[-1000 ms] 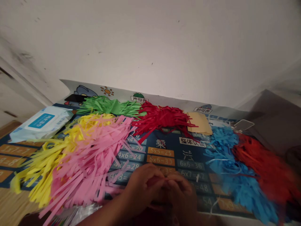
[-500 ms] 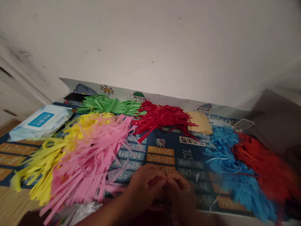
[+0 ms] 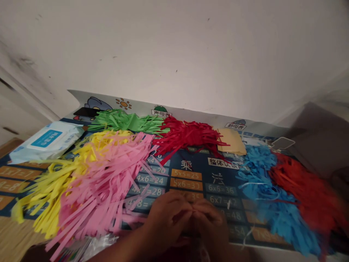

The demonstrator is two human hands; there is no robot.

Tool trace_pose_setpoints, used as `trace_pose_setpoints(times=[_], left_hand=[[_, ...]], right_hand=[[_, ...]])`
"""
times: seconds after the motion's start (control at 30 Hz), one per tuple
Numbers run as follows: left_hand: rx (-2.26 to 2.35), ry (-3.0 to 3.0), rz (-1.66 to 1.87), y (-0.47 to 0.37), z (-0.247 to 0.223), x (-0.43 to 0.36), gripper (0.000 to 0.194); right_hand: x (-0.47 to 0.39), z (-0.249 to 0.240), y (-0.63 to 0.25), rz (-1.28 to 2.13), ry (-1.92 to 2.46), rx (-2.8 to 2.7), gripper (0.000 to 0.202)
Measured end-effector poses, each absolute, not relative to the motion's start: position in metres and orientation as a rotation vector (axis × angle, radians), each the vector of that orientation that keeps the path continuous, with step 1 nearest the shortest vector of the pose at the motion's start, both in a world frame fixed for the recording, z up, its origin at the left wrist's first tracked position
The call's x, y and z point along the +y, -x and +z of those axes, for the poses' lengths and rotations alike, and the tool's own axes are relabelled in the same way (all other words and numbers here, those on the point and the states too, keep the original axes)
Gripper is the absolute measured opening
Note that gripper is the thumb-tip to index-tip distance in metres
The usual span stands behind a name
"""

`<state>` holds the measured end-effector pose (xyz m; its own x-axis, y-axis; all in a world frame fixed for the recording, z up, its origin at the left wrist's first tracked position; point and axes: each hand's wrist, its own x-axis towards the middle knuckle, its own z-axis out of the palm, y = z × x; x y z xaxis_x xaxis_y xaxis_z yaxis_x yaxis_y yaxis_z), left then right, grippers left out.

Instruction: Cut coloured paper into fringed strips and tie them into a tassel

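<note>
My left hand (image 3: 170, 218) and my right hand (image 3: 209, 222) meet at the fingertips low in the middle of the view. Both are closed in a pinch, thumbs against fingers. Whatever lies between the fingertips is too small and dark to make out. Just left of my left hand spreads a bundle of pink paper strips (image 3: 109, 182), partly over a bundle of yellow strips (image 3: 62, 193). Beyond my hands lies a bundle of dark red strips (image 3: 191, 136), with green strips (image 3: 131, 122) beside it. To the right are blue strips (image 3: 272, 196) and red strips (image 3: 302, 196).
A printed multiplication mat (image 3: 188, 174) covers the table and curls up against the wall (image 3: 174, 54). A pack of wet wipes (image 3: 49, 140) and a black phone (image 3: 85, 112) lie at the left. A tan card (image 3: 231, 141) rests behind. Clear plastic packaging (image 3: 99, 245) sits at the front edge.
My hands stay together in nearly the same place, with the fingertips shifting slightly. The bundles of strips have not moved.
</note>
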<state>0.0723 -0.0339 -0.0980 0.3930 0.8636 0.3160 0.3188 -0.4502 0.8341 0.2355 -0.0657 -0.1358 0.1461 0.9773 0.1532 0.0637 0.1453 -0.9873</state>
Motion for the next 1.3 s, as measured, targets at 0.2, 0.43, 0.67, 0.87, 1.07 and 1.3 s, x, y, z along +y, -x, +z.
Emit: trace_pose_setpoints(times=[0.2,0.43,0.67,0.87,1.07,1.3], left_hand=[[1.003,-1.979,0.975,-0.070,-0.102,-0.033,0.011],[0.975,-2.054,0.939,-0.068,-0.099,-0.029,0.006],[0.883,-2.467,1.289,-0.074,-0.099,-0.021,0.016],[0.850,-2.425,1.190,-0.063,-0.110,-0.015,0.014],[0.888,-2.332,1.067,-0.057,-0.114,-0.016,0.019],[0.858,-2.232,1.231,-0.064,-0.113,-0.021,0.020]], right_hand=[[-0.065,-0.131,-0.237,0.907,1.233,-1.206,0.009],[-0.066,-0.137,-0.237,1.036,1.169,-1.069,0.009],[-0.063,-0.135,-0.235,1.199,1.207,-1.109,0.009],[-0.064,-0.136,-0.235,1.185,1.309,-1.146,0.020],[-0.062,-0.132,-0.237,0.962,1.401,-1.301,0.022],[-0.064,-0.126,-0.233,0.624,1.334,-1.507,0.017]])
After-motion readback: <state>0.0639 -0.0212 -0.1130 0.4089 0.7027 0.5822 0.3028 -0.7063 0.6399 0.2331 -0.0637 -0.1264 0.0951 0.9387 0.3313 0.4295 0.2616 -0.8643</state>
